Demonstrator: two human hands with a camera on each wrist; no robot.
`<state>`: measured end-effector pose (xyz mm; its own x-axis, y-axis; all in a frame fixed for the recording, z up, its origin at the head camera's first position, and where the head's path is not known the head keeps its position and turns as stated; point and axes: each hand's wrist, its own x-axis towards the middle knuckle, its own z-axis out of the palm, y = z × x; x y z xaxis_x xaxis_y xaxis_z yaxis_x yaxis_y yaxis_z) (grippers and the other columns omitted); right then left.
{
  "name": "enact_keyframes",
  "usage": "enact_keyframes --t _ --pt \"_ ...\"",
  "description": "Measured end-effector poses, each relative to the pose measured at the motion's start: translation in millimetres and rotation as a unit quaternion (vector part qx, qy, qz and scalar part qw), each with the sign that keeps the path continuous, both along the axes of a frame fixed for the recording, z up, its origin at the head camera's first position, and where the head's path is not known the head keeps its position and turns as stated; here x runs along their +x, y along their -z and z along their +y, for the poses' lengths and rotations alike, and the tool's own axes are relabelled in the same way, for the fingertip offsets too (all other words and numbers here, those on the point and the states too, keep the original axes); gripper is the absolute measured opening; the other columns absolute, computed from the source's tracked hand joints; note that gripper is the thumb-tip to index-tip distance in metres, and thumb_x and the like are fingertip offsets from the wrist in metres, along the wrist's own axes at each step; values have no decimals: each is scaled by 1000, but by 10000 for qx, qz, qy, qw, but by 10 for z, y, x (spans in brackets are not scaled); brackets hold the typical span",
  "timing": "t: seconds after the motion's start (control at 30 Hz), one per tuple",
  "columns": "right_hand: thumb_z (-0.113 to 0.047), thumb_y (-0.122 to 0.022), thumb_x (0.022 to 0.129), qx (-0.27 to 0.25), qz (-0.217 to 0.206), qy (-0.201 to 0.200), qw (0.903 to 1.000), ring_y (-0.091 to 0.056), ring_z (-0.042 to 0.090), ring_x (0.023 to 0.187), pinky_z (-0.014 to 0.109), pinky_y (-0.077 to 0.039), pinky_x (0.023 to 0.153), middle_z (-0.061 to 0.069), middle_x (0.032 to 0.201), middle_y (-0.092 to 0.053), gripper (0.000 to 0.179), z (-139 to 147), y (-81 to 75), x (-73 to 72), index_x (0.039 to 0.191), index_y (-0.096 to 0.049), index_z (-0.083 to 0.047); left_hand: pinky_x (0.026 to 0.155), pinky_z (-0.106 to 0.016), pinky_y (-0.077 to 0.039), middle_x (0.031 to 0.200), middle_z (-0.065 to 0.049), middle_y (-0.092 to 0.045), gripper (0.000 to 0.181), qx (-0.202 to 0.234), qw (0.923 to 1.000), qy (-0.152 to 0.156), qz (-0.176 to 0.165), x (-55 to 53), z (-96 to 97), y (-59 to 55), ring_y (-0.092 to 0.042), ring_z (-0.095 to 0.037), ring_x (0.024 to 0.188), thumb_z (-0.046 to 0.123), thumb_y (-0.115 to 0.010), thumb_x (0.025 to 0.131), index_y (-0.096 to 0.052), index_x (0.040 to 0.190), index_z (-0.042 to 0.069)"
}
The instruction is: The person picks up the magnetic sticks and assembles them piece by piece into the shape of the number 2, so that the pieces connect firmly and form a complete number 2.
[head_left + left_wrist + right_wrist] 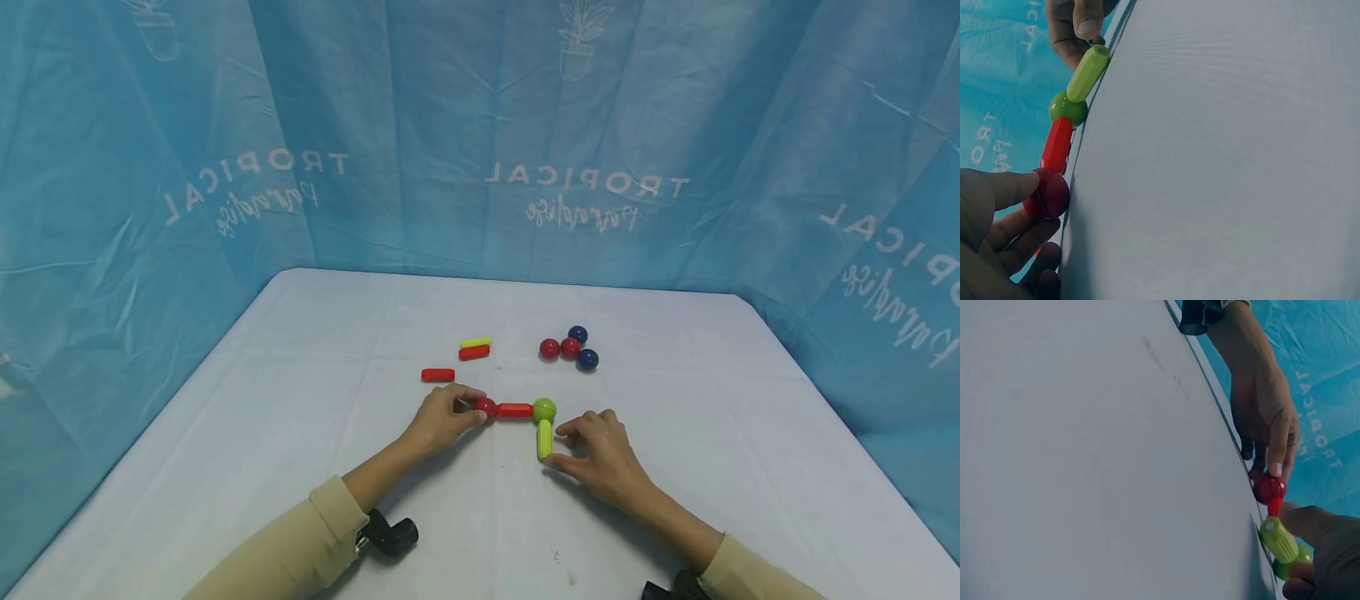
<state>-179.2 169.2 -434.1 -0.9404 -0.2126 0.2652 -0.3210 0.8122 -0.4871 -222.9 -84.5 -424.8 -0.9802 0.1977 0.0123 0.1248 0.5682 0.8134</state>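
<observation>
Between thumb and fingers, my left hand (442, 419) pinches a red ball (1047, 195) at the left end of a joined piece. From that ball a red stick (515, 410) runs right to a green ball (544, 409). A yellow-green stick (545, 440) joins the green ball and points toward me, forming a corner. Beside this stick is my right hand (602, 457), thumb tip at its near end and the other fingers slightly apart from its side. In the right wrist view, the thumb and fingers of the right hand (1329, 550) spread around the yellow-green stick (1280, 540).
Beyond my left hand lie a loose red stick (438, 375), another red stick (474, 352) and a yellow stick (476, 342). Farther right, red balls (550, 348) and dark blue balls (588, 359) cluster together. A blue printed curtain (450, 225) hangs behind the white table (360, 317).
</observation>
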Motion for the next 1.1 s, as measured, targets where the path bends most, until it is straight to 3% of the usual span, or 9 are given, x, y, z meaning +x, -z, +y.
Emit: enact_keyframes --t 0.17,0.4,0.77,1.1 --pt "-34 -79 74 -265 -90 54 9996 -46 16 87 29 -37 73 -3 86 -60 37 132 -83 -110 103 -70 -13 73 -24 -47 108 -3 -66 30 -7 10000 -22 -5 -3 -5 -1 -56 -15 87 15 -70 83 -67 113 11" --pt "-37 -70 82 -493 -316 474 9972 -48 24 96 31 -38 76 7 99 -63 43 369 -143 -476 114 -66 -8 74 -24 -47 108 -4 -66 31 -5 10000 1 17 4 -13 6 -56 -15 88 15 -70 83 -67 113 10" --pt "-35 -68 85 -602 -366 792 9944 -43 32 112 46 -41 87 17 120 -59 54 535 -149 -1002 128 -55 -5 73 -24 -46 107 -2 -66 29 9 10000 3 47 -2 -8 11 -55 -14 87 15 -70 83 -67 112 11" --pt "-35 -68 84 -453 -846 881 9915 -40 34 113 49 -38 92 19 127 -57 58 531 -122 -1240 130 -53 -3 73 -23 -47 108 -3 -66 31 6 10000 31 -23 -4 -6 2 -55 -14 88 17 -70 83 -66 114 11"
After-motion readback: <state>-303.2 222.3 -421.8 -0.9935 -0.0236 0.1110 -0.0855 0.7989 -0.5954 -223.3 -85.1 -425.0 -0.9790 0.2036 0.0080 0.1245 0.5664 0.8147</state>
